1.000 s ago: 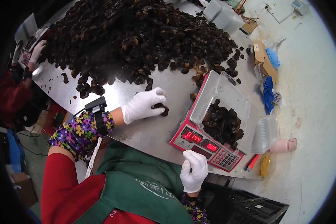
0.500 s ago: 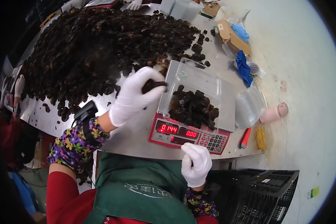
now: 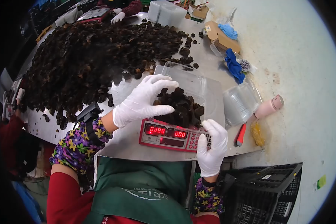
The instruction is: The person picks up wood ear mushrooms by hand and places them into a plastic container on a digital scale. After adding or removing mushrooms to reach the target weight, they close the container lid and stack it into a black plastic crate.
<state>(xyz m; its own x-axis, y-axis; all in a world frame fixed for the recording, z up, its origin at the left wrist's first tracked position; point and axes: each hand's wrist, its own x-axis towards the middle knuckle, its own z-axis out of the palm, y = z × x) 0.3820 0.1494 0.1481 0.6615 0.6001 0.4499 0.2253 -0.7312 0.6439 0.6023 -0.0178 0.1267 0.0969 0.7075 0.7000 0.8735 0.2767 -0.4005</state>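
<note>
From the head view I see my left hand (image 3: 143, 100) has come over from the worktop (image 3: 127, 138) onto the clear container (image 3: 192, 84) sitting on the red scale (image 3: 164, 135); half a second ago it was still short of the box, pinching one dark piece. Now its fingers are spread flat, pressing down on the black fungus (image 3: 183, 106) heaped inside, gripping nothing that I can make out. My right hand (image 3: 212, 147) has moved up from below the keypad to the scale's right corner, fingers loosely apart, touching the edge beside the container. The left readout has changed from 0.144 to a new figure near 0.28; the other still shows 0.00. Counting: one scale, one open container on it with its lid tipped back, one large pile of fungus (image 3: 89, 56) covering the far worktop, one stack of empty containers (image 3: 239, 106) right of the scale, one red-handled tool (image 3: 240, 134), one pink cup (image 3: 268, 106) lying on its side, two blue cloths (image 3: 233, 65), and one black crate (image 3: 265, 194) at lower right. Another person's gloved hand (image 3: 117, 16) shows at the far edge.
</note>
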